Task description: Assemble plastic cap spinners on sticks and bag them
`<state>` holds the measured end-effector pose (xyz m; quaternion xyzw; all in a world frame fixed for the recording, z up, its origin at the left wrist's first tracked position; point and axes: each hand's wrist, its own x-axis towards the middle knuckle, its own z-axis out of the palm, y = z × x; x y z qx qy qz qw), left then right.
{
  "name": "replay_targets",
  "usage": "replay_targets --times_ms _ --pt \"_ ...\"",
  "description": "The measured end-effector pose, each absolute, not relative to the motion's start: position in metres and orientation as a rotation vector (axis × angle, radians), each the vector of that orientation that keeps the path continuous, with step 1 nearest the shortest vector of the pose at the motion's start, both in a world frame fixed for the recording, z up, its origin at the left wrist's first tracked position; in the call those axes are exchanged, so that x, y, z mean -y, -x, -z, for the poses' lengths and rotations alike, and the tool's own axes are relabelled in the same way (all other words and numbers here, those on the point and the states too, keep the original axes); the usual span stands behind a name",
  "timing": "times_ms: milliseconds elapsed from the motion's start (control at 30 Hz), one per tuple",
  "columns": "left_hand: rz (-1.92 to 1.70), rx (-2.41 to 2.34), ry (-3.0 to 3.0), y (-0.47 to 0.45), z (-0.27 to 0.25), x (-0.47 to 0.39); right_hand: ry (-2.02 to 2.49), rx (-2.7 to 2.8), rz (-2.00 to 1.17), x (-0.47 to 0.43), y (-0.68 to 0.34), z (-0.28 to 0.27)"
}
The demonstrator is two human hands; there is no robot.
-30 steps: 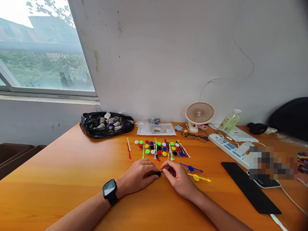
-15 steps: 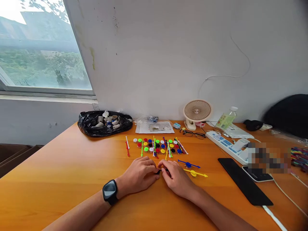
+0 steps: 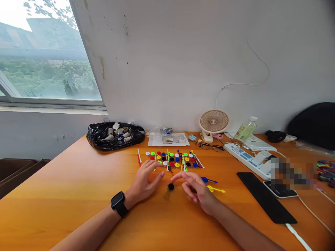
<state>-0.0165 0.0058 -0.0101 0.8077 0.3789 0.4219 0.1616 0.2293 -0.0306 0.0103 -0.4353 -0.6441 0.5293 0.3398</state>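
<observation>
A small black round piece on a clear base (image 3: 171, 187) stands on the wooden table between my hands, with a faint blur around it. My left hand (image 3: 145, 178) is open, its fingers stretched toward the colored discs and its thumb apart, holding nothing. My right hand (image 3: 197, 190) has its index finger stretched out over the black piece; whether the tip touches it I cannot tell. Its other fingers are loosely curled. Beyond lie several colored discs (image 3: 177, 165) in rows, with plastic arrows (image 3: 139, 157) among them. A blue arrow spinner (image 3: 206, 180) and a yellow one (image 3: 216, 189) lie right of my right hand, partly hidden.
Along the wall are a black plastic bag (image 3: 98, 141) of scraps, a clip fan (image 3: 214, 122), eyeglasses (image 3: 211, 146) and a bottle (image 3: 245, 129). A power strip (image 3: 246, 158), a black flat pad (image 3: 265, 197) and cables occupy the right side.
My hands have moved apart and opened, uncovering the black round piece they had been closed around. My right hand now covers part of the blue and yellow spinners.
</observation>
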Motion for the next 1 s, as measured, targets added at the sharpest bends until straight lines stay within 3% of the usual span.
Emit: replay_targets --times_ms 167,433,1000 --pt "-1.284 -1.424 -2.278 0.045 0.012 -0.037 1.109 1.603 -1.322 0.023 -0.232 -0.005" --pt "-0.904 -1.994 -2.074 0.082 0.023 -0.065 1.170 1.754 -1.136 0.015 -0.232 0.012" --pt "-0.849 -2.011 -2.077 0.080 0.028 -0.064 1.190 1.819 -1.045 0.012 -0.232 0.011"
